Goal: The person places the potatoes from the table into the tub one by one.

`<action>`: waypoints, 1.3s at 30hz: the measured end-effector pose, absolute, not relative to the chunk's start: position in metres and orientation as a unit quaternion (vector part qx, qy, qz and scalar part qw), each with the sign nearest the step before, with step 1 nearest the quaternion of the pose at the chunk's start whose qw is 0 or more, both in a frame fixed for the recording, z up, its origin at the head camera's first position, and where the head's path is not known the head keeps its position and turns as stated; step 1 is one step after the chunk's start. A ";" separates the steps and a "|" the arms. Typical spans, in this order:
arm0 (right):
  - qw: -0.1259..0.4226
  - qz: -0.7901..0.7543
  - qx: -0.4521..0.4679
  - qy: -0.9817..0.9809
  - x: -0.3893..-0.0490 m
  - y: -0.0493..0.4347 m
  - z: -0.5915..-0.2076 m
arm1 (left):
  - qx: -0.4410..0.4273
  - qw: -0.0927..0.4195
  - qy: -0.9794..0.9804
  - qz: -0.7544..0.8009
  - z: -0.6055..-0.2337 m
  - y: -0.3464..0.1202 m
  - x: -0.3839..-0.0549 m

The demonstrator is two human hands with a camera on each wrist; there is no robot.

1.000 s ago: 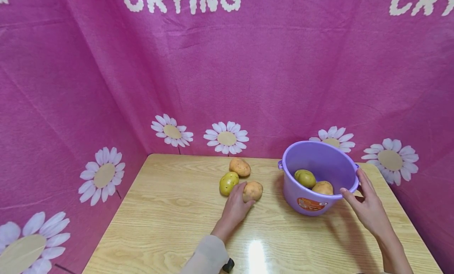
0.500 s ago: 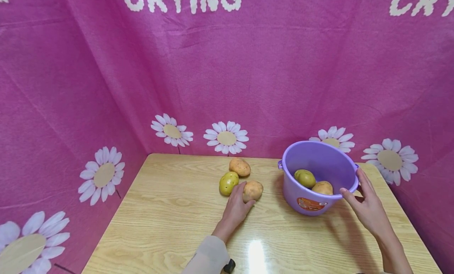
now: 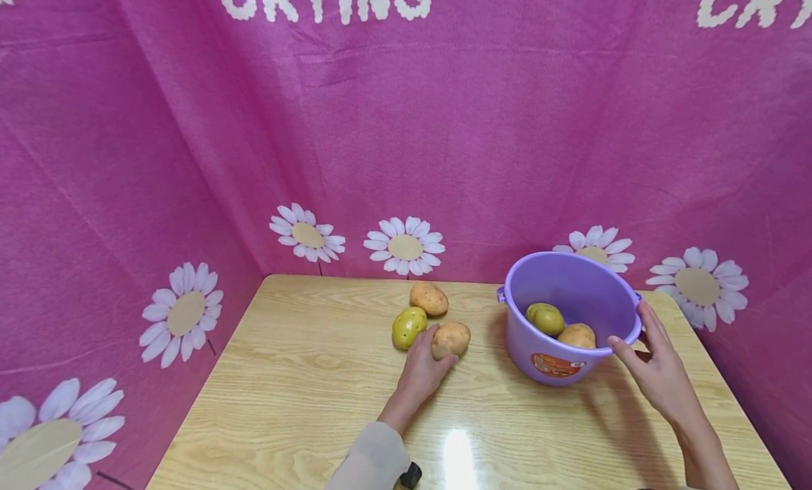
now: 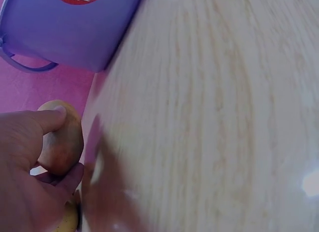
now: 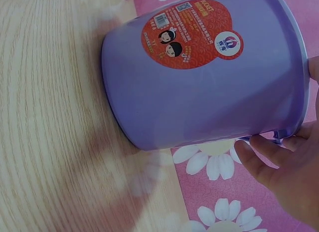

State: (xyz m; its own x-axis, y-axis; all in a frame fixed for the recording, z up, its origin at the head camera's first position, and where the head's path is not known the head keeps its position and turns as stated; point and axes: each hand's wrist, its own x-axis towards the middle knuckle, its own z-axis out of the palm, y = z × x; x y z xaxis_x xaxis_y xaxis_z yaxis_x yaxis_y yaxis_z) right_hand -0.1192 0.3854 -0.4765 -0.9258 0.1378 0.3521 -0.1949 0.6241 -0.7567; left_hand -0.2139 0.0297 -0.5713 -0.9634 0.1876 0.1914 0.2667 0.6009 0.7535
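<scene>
My left hand (image 3: 423, 366) grips a tan potato (image 3: 452, 340) between thumb and fingers. In the left wrist view this potato (image 4: 65, 142) appears just off the tabletop, with a shadow beside it. Just left of the hand lies a yellow-green potato (image 3: 409, 328), and another tan potato (image 3: 429, 299) is behind it. With its thumb on the rim and fingers outside, my right hand (image 3: 656, 366) holds a purple bucket (image 3: 542, 356). Inside the bucket are a green potato (image 3: 545, 319) and a tan potato (image 3: 577, 335); its deeper bottom is partly hidden.
The wood-grain table (image 3: 298, 377) reaches back to a pink cloth (image 3: 469, 158) printed with daisies, which also hangs at both sides. A handle (image 4: 37, 68) hangs on the bucket's side. A red label (image 5: 189, 35) is stuck on its wall.
The tan potato in my left hand has risen very slightly. My right hand, the bucket and the other potatoes have stayed in place.
</scene>
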 end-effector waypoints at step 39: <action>0.202 0.445 0.029 -0.872 -0.120 0.384 -0.478 | -0.121 0.035 -0.881 -0.455 -0.497 0.008 -0.218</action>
State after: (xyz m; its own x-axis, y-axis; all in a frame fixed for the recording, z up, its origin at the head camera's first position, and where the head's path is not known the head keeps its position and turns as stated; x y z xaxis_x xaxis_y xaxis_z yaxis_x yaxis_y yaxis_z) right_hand -0.1200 0.3842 -0.4780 -0.9169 0.1286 0.3778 -0.2302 0.6029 -0.7638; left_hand -0.2183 0.0085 -0.4973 -0.9683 0.1818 0.1710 0.2447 0.5561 0.7943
